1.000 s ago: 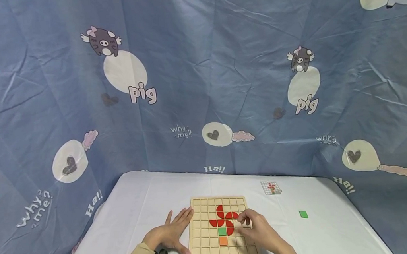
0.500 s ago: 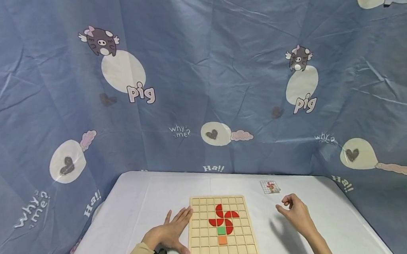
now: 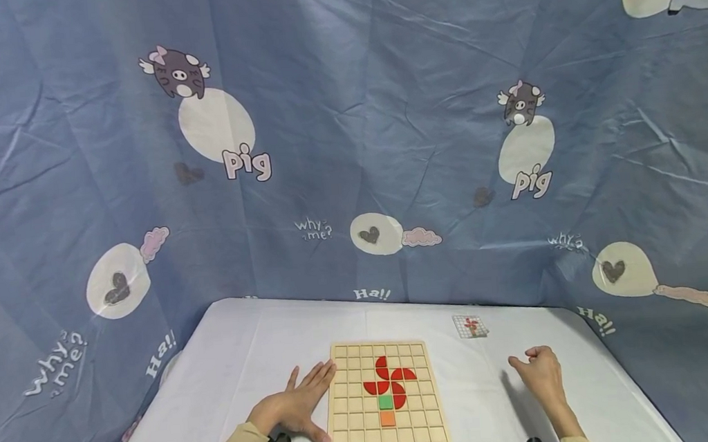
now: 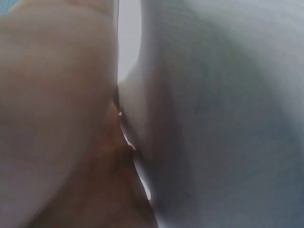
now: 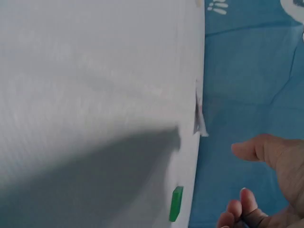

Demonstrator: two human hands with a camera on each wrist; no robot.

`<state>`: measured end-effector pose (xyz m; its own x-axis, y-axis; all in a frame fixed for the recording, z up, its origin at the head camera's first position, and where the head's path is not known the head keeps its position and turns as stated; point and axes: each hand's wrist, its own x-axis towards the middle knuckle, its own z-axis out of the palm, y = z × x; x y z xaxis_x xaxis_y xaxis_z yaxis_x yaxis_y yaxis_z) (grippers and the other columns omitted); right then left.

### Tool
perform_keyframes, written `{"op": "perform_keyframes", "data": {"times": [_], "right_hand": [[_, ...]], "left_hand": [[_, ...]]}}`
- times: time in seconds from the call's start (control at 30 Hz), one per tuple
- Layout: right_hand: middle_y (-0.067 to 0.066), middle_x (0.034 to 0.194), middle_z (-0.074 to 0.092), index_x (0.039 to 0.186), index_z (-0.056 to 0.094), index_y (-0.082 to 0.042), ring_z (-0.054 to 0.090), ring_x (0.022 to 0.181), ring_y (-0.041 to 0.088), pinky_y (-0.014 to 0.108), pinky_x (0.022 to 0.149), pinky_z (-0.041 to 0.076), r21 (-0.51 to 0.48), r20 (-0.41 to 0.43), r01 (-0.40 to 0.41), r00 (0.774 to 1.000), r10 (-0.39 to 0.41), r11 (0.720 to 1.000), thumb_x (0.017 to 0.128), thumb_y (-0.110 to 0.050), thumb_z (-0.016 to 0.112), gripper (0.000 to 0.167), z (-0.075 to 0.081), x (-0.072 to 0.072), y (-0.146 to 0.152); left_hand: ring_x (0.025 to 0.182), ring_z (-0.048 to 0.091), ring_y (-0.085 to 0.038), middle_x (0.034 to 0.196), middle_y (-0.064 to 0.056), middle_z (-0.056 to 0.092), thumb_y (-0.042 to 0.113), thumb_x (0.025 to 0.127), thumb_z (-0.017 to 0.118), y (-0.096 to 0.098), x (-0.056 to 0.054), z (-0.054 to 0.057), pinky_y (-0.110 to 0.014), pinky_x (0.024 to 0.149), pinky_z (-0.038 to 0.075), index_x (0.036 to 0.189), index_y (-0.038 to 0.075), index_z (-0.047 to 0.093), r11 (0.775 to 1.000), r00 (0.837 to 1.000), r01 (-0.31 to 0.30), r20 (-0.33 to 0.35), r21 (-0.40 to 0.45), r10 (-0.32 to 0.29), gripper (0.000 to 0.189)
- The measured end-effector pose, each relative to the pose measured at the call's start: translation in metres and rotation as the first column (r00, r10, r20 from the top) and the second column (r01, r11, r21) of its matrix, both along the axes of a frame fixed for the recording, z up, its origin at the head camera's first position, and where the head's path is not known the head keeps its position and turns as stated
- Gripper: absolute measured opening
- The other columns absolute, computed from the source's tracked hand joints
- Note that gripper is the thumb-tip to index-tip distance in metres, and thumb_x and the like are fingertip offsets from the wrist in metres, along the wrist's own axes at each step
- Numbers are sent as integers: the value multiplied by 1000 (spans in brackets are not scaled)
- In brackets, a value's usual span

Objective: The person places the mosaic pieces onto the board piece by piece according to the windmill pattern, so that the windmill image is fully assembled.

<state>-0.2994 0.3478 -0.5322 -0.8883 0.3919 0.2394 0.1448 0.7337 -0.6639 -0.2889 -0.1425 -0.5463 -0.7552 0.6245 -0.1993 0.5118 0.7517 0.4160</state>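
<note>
My left hand (image 3: 298, 406) lies spread along the left edge of a wooden grid board (image 3: 352, 436), its fingertips and thumb at the rim. On the board sit red quarter-circle tiles (image 3: 377, 388) forming a pinwheel, with a green square tile (image 3: 385, 402) and an orange square tile (image 3: 387, 419) below. Well right of the board, my right hand (image 3: 539, 375) hovers over the table, thumb and curled fingers apart, nothing between them. A loose green tile (image 5: 176, 204) lies on the table in the right wrist view; in the head view my right hand hides it.
A small pattern card (image 3: 470, 325) with a red pinwheel on a grid lies behind the board to the right. White cloth covers the table (image 3: 277, 352). A blue curtain (image 3: 298, 149) with pig prints hangs around its back and sides.
My right hand has moved off the board's right side and out to the right, over where the loose green tile lay in view. The left hand and the board's tiles stay put.
</note>
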Motion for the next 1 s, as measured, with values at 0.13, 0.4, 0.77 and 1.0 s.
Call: {"op": "perform_keyframes", "data": {"times": [0.13,0.4,0.77,1.0], "right_hand": [[29,94,52,99,54,12,53,86,40,42,67,44,-15,48,25,999,-24,1000,81,-21,71,42,-4,-3,5],[43,101,51,103,54,24,54,93,53,54,79,51,-17,213,45,976,-40,999,79,-23,73,56,-6,-6,13],[36,90,61,85,62,17,59,74,37,43,63,53,55,245,23,969,-36,998,80,-16,69,34,-6,-5,17],[36,93,60,83,63,16,61,79,40,48,70,54,67,228,43,972,-57,997,79,-16,69,33,-7,-5,15]], "left_hand": [[150,-1,-36,163,-15,-2,66,64,76,0,0,0,-69,113,-6,155,5,1,1000,1000,-3,3,-2,3,133],[150,-2,-36,163,-15,-2,66,64,76,0,0,0,-68,113,-7,155,5,1,1000,1000,-2,9,0,2,133],[150,-3,-36,163,-15,-3,67,64,75,-1,0,-1,-69,113,-7,155,5,0,1000,1000,3,18,6,-3,133],[150,-3,-36,163,-15,-3,69,63,74,-1,-1,-2,-69,113,-7,155,5,0,1000,1000,-3,14,-2,3,134]]}}
